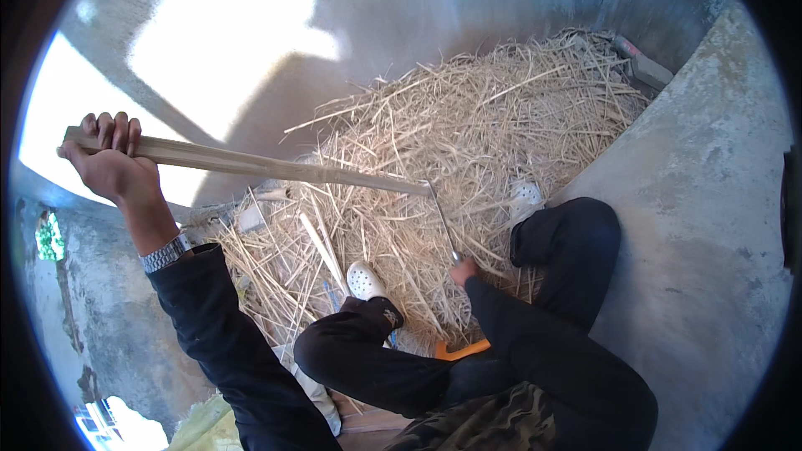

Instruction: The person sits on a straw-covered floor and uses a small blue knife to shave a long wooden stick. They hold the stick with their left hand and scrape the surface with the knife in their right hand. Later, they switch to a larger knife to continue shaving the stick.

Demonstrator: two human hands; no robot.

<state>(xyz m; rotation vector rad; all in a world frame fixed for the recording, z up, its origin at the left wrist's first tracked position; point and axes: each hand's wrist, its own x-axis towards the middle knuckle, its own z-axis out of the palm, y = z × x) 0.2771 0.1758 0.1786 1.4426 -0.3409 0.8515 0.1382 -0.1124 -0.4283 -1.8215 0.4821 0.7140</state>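
1. Lower centre of the frame: person's own legs in dark trousers, knees bent, 2 white perforated clogs, the left one [365,281] at centre and the other [525,197] further up and to the right, both planted in the straw.
2. Centre, just right of the left clog: right hand [464,269], closed around the lower end of a thin metal rod [442,219]; finger detail too small to tell.
3. Centre to upper left: long wooden pole [276,166], long axis running from upper left down to centre, where it meets the rod's upper end.
4. Upper left: left hand [110,154], raised, fingers wrapped fully over the pole's far end; metal wristwatch [166,253] below it.
5. Upper centre and right: heap of dry straw [476,125] against a curved concrete wall [702,225]; both hands hold the tool above this heap.
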